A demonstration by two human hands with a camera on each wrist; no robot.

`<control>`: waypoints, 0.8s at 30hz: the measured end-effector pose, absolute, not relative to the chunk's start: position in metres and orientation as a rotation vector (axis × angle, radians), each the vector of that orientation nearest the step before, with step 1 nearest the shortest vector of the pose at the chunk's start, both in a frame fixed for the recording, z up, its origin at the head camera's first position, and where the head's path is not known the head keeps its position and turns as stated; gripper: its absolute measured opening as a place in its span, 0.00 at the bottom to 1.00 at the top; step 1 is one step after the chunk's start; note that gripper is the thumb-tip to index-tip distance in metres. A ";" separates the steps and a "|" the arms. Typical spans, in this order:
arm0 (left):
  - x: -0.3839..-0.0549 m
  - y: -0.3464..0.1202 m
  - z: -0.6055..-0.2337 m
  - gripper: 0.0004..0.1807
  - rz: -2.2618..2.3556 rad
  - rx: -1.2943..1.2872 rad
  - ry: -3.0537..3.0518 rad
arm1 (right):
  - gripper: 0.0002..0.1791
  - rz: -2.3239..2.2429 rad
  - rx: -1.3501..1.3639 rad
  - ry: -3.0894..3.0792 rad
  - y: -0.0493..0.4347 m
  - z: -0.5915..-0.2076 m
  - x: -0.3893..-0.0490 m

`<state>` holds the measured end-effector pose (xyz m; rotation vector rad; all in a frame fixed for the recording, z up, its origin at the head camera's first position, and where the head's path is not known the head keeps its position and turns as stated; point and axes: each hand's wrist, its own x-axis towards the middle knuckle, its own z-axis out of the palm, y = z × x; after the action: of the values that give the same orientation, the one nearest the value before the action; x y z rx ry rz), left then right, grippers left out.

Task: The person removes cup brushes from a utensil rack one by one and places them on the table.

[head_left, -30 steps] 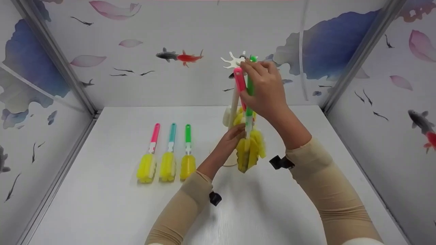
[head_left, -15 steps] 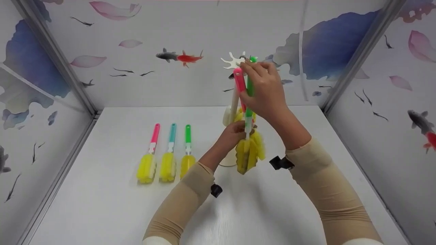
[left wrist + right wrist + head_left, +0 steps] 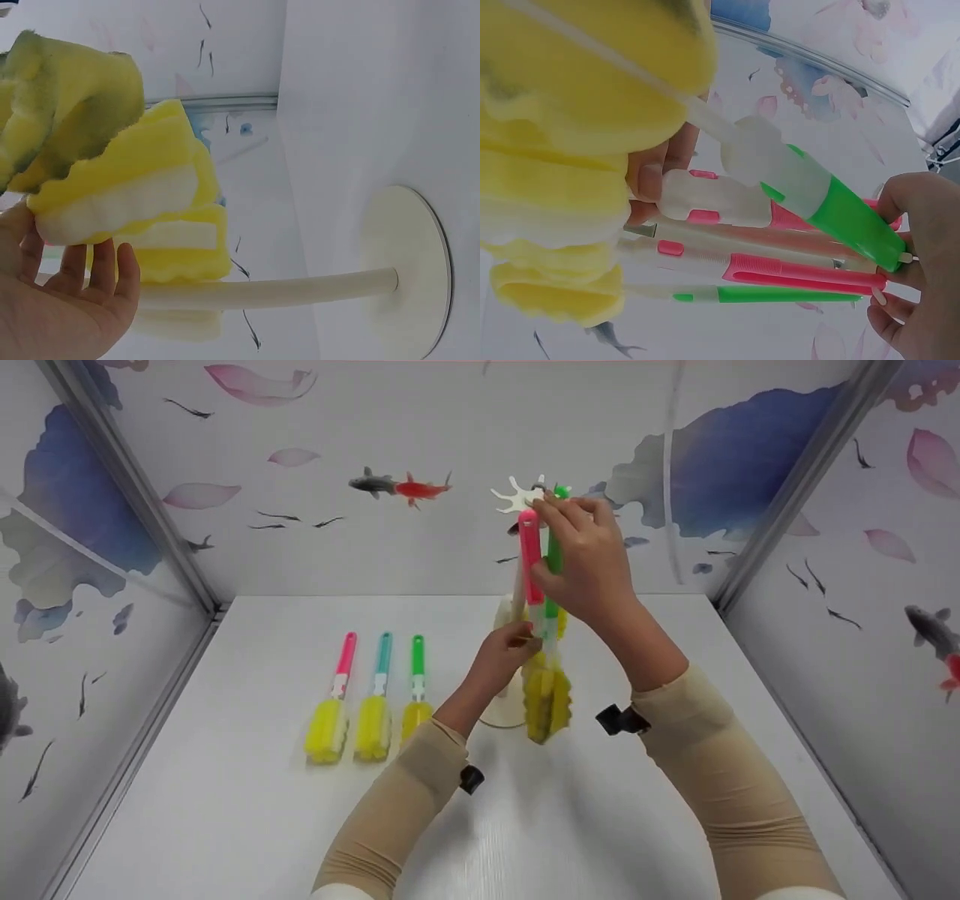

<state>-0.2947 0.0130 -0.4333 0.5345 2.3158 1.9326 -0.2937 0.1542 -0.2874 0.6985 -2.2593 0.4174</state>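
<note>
In the head view, my left hand (image 3: 496, 660) pinches a pink-handled sponge brush (image 3: 529, 547) at its white neck, just above the yellow sponge. My right hand (image 3: 589, 551) is up by the hooked top of a cream stand (image 3: 514, 499), thumb against that pink handle and fingertips at the hooks. A green-handled sponge brush (image 3: 855, 225) hangs in front of it in the right wrist view. Farther back hang another pink-handled brush (image 3: 795, 274) and another green-handled brush (image 3: 780, 293). The left wrist view has sponge heads (image 3: 120, 202) above my left fingers (image 3: 101, 274).
Three more sponge brushes lie side by side on the white table (image 3: 225, 817): pink-handled (image 3: 327, 727), blue-handled (image 3: 373, 727) and green-handled (image 3: 418, 667). The stand's round base (image 3: 401, 247) rests on the table, and printed walls enclose the back and sides.
My left hand has risen slightly and closed on the pink brush's neck, and that brush has come forward, more upright beside the green one. My right hand has stayed at the hooks.
</note>
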 end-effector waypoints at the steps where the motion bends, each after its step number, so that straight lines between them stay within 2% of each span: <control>1: -0.294 0.012 -0.433 0.18 1.926 0.530 2.330 | 0.35 0.414 0.698 -2.259 0.154 -0.287 -0.293; 4: -0.293 0.009 -0.434 0.19 1.928 0.509 2.353 | 0.35 0.401 0.695 -2.266 0.154 -0.287 -0.293; 14: -0.283 0.004 -0.434 0.13 1.958 0.406 2.443 | 0.34 0.427 0.692 -2.257 0.156 -0.289 -0.293; 24: -0.274 0.002 -0.435 0.13 1.893 0.307 2.759 | 0.33 0.443 0.692 -2.282 0.155 -0.288 -0.293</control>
<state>-0.2743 0.0016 -0.4351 0.3071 2.7590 1.8935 -0.2932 0.1550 -0.2883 0.6922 -2.2820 0.4426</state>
